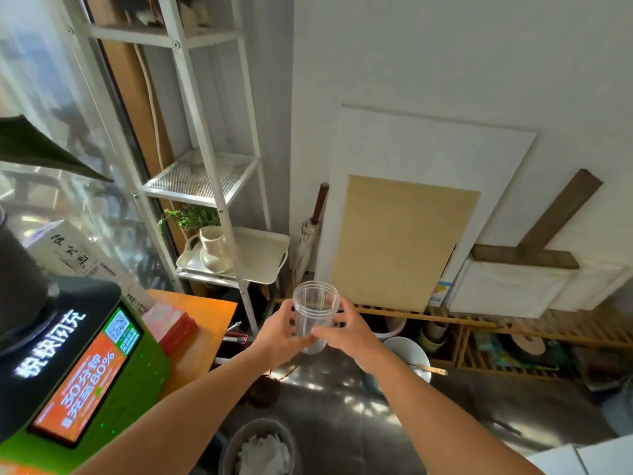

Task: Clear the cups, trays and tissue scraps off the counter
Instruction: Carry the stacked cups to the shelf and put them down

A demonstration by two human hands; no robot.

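Note:
A clear plastic cup (314, 308) stands upright in the air in front of me, over the floor and to the right of the orange counter (205, 323). My left hand (279, 332) grips its left side. My right hand (346, 332) wraps its lower right side, thumb across the front. The cup looks empty apart from something whitish at its base, partly hidden by my fingers. Below my arms stands a grey bin (260, 447) with crumpled white tissue (263, 455) inside.
A green charging kiosk (85, 382) and a red-pink box (171, 323) sit on the counter at left. A white metal shelf (219, 186) holds a cream tray (263, 255) and jug. Boards lean on the wall; a wooden rack (479, 337) and a white bucket (407, 354) stand on the floor.

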